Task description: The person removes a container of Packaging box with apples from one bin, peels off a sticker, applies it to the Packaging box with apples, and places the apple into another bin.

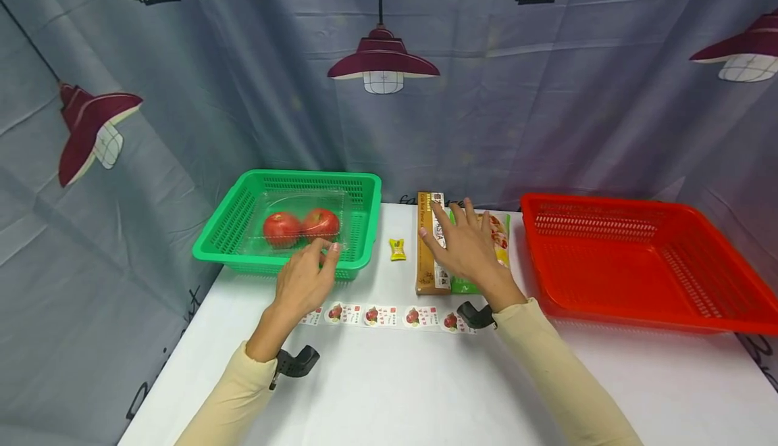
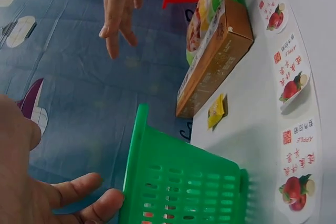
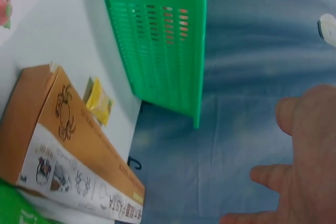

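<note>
My left hand (image 1: 306, 280) hovers at the front of a green basket (image 1: 209, 246), its fingers loosely bent near the rim; whether they touch it I cannot tell. Inside the basket, a clear plastic container (image 1: 304, 201) has two red apples (image 1: 281, 229) in or under it. With fingers spread, my right hand (image 1: 464, 246) is above a brown pasta box (image 1: 425, 250) and a green food bag (image 1: 463, 285). It holds nothing, and in the right wrist view the box (image 3: 79, 124) lies apart from the fingers. A small yellow wrapped packet (image 1: 397, 249) lies between basket and box.
A red basket (image 1: 608, 277) stands at the right of the white table (image 1: 389, 385). A strip of apple stickers (image 1: 379, 315) runs across the table in front of the green basket and the box. A grey-blue curtain (image 1: 292, 121) hangs behind.
</note>
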Demonstrator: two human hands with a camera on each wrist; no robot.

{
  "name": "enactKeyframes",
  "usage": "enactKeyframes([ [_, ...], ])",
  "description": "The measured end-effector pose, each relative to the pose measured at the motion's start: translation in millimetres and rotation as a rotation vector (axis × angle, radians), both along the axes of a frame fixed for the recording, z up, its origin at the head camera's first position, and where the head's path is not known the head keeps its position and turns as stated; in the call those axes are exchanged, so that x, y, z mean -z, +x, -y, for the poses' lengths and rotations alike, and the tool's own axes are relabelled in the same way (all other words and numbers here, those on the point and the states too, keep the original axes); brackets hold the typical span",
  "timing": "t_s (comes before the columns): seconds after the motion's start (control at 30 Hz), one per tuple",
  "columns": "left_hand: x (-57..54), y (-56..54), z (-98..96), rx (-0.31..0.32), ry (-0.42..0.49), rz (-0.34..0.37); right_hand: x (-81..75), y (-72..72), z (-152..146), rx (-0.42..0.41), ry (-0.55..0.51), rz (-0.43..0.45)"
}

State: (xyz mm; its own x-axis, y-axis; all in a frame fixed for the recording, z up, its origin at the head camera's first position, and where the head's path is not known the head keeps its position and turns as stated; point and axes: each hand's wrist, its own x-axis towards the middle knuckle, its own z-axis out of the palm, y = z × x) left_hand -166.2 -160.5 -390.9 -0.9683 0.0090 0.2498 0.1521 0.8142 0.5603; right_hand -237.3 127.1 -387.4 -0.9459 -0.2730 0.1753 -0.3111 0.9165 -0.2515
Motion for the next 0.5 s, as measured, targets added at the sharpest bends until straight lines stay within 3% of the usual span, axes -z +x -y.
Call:
enactKeyframes([
  [0.23, 6.2, 4.5, 10.4, -0.028, 0.095, 0.042, 2.1, -0.7, 12, -0.014, 0.012, 0.010],
  [0.5, 17.3, 11.8, 18.0, -0.065, 0.169, 0.013, 2.9, -0.6, 28, -0.050, -0.019, 0.017],
])
